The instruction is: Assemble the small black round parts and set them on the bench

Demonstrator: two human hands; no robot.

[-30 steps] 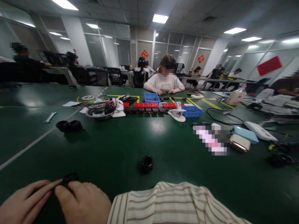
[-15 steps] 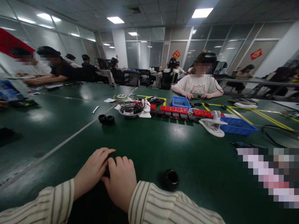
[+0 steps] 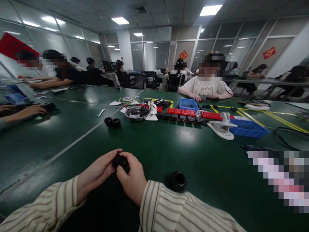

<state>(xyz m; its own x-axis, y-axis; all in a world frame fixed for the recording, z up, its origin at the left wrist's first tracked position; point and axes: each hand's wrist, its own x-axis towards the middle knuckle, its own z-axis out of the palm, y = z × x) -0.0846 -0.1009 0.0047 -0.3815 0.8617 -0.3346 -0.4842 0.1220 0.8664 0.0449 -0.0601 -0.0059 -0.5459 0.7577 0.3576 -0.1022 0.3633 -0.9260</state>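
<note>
Between my two hands is a small black part (image 3: 120, 162), mostly covered by fingers, so its exact kind does not show. My left hand (image 3: 99, 171) holds it from the left, fingers curled along its far side. On the other side, my right hand (image 3: 133, 175) pinches it between thumb and fingers. A glossy black ring-shaped part (image 3: 179, 181) with an open centre lies on the green table, just right of my right hand and apart from it. Farther off, a pair of similar black round parts (image 3: 112, 122) sit side by side.
Across the table lie a metal bowl (image 3: 137, 116) of cables, red power strips (image 3: 181, 111), a white clamp-like stand (image 3: 222, 127) and blue bins (image 3: 249, 128). A wrench (image 3: 101, 112) rests left. One person (image 3: 205, 85) sits opposite; another person's hand (image 3: 36, 110) is at left.
My hands have turned and opened up a little around the black part, so more of it shows. At the far left, another person's hands have come into view.
</note>
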